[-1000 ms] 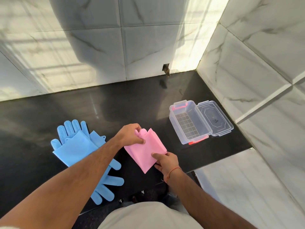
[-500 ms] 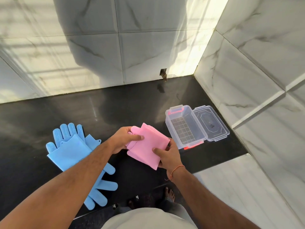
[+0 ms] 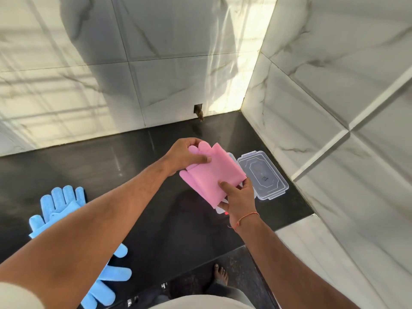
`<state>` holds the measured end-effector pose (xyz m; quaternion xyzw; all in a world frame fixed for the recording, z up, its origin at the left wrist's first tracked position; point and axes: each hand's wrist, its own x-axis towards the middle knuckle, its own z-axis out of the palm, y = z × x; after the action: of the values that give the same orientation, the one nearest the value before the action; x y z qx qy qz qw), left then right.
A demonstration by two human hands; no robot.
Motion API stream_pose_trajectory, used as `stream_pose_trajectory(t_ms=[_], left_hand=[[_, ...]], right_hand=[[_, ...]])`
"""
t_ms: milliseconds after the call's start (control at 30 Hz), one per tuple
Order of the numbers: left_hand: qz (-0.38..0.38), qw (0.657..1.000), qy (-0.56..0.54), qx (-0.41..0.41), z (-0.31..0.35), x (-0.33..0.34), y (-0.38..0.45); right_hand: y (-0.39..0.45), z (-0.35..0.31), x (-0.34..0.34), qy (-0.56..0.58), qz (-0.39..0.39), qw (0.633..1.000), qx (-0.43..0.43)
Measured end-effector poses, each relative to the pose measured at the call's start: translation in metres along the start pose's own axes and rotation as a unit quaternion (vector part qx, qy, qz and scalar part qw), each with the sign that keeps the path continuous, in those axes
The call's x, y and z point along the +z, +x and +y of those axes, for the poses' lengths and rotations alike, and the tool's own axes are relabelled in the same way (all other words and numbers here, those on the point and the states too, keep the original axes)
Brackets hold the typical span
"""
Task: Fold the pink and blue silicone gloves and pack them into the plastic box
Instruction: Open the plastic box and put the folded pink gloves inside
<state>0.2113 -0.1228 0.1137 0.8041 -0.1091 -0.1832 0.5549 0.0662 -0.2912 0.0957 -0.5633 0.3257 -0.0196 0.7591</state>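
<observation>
the folded pink gloves (image 3: 209,175) are held up off the worktop (image 3: 100,166), over the plastic box (image 3: 219,210) near the right end by the wall corner; the bundle and the hands hide most of the box, so only slivers of its rim show. the left hand (image 3: 186,156) is closed on the far end, thumb on top by the finger tips of the gloves. the right hand (image 3: 239,197) is closed on the near corner, thumb pressed flat on the top layer. the box lid (image 3: 263,175) lies open just beside the box, toward the right edge.

the step in hand looks like lowering the bundle into the box. to do it well, keep both pinches firm so the springy silicone layers do not fan apart, line the long side of the fold with the long side of the box, and set it in flat, pressing down before letting go. the loose finger tips at the far end may want tucking under.

the blue gloves (image 3: 66,206) lie on the worktop near its left front, partly under the left forearm, not yet packed.
</observation>
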Motion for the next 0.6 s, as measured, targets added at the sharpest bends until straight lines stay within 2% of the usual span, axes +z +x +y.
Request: stream_pose_trajectory(t_ms=[333,600], left_hand=[[-0.016,0.986,0.160,0.033,0.003,0.046,0.057],[-0.023,0.979,0.194,0.054,-0.011,0.065,0.072]], right_hand=[[0.039,0.001,-0.022,0.006,0.048,0.996,0.071],[0.055,0.009,-0.026,-0.018,0.080,0.991,0.105]])
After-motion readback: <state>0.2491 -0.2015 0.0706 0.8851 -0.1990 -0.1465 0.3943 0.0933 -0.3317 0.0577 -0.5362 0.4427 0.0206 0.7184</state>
